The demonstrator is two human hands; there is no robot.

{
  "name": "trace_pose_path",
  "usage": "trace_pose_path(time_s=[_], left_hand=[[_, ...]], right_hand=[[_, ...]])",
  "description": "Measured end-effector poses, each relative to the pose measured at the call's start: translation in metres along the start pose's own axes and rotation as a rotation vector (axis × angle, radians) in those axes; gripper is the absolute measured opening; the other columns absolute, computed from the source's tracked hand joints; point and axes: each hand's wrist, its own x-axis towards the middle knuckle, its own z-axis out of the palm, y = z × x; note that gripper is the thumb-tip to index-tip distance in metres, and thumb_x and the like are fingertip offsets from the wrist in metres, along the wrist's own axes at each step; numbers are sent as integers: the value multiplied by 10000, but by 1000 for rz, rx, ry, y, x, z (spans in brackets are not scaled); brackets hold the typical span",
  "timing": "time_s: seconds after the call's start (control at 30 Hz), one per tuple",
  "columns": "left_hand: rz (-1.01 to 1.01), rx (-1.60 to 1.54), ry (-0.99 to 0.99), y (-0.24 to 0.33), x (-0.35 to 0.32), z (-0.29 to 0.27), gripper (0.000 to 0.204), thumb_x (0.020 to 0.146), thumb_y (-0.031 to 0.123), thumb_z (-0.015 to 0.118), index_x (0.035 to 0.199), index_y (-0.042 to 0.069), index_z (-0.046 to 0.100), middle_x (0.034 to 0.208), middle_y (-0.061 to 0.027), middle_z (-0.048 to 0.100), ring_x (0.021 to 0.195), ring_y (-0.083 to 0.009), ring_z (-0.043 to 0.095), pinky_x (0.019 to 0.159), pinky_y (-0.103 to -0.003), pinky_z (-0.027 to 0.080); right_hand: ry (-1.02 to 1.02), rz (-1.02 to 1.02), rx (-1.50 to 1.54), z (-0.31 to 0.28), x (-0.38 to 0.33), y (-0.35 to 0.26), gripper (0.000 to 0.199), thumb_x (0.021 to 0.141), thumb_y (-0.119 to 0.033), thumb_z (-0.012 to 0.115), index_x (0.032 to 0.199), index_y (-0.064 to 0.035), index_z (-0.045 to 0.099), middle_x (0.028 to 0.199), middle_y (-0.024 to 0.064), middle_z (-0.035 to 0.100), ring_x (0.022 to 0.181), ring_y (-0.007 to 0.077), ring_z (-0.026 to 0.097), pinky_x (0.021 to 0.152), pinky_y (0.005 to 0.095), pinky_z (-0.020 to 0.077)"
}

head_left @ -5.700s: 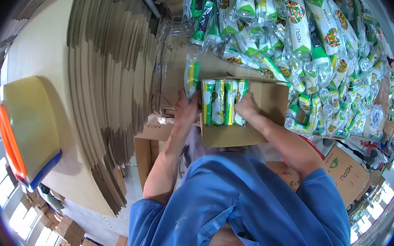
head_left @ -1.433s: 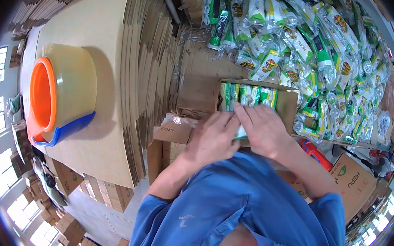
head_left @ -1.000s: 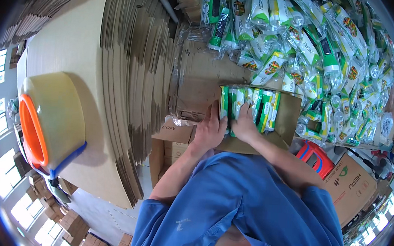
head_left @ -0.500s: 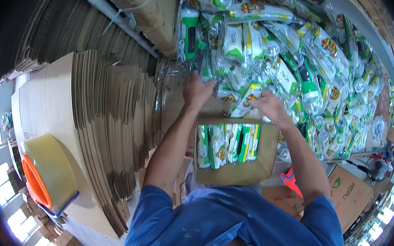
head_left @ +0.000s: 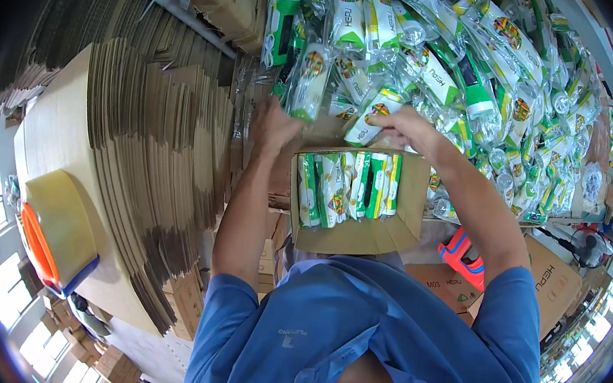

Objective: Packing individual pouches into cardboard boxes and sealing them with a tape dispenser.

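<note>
My right hand (head_left: pixel 406 127) grips a bagged white-and-green flashlight (head_left: pixel 366 127), tilted just beyond the open carton (head_left: pixel 349 244). My left hand (head_left: pixel 276 126) is closed at the lower end of another bagged flashlight (head_left: pixel 308 82); its fingertips also meet a dark green one, and the exact grip is partly hidden. Inside the carton, several bagged flashlights (head_left: pixel 334 190) stand side by side against the far wall and left side. A large heap of bagged flashlights (head_left: pixel 466 82) spreads beyond and to the right of my hands.
Tall stacks of flattened cardboard (head_left: pixel 156 180) rise at my left, with a roll of yellowish tape (head_left: pixel 67 219) with an orange core on top. A red-and-blue tool (head_left: pixel 461 258) lies right of the carton, near a printed cardboard box (head_left: pixel 548 282). A cardboard box (head_left: pixel 228 2) stands far left.
My left hand has drawn nearer and leftward, and a white flashlight now shows beside it. My right hand has brought its flashlight closer to the carton. The whole view has shifted slightly.
</note>
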Motion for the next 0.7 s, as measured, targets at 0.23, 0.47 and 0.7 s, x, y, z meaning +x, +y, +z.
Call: trace_pose_path(time_s=[0.23, 0.47, 0.7], left_hand=[[-124, -717, -194, -93, -27, 51, 490, 686, 237, 750, 1073, -29, 612, 899, -167, 680, 790, -265, 658, 735, -353, 506], [-120, -909, -203, -114, -31, 88, 522, 691, 219, 766, 1096, -40, 563, 908, -171, 678, 775, -256, 660, 718, -361, 510], [-214, -366, -182, -80, -55, 47, 710, 714, 296, 807, 1222, -48, 449, 975, -220, 683, 904, -329, 685, 773, -392, 521]], right_hand=[[148, -107, 296, 21, 46, -5, 441, 737, -384, 783, 1045, -82, 694, 947, 97, 647, 917, 239, 579, 872, 470, 418], [52, 84, 153, 54, 36, -14, 550, 749, -473, 768, 1128, -96, 641, 1003, 119, 641, 931, 264, 607, 873, 473, 443], [199, -180, 484, 98, 63, -38, 306, 757, -176, 747, 883, 88, 657, 802, 133, 657, 636, 254, 616, 630, 371, 507]])
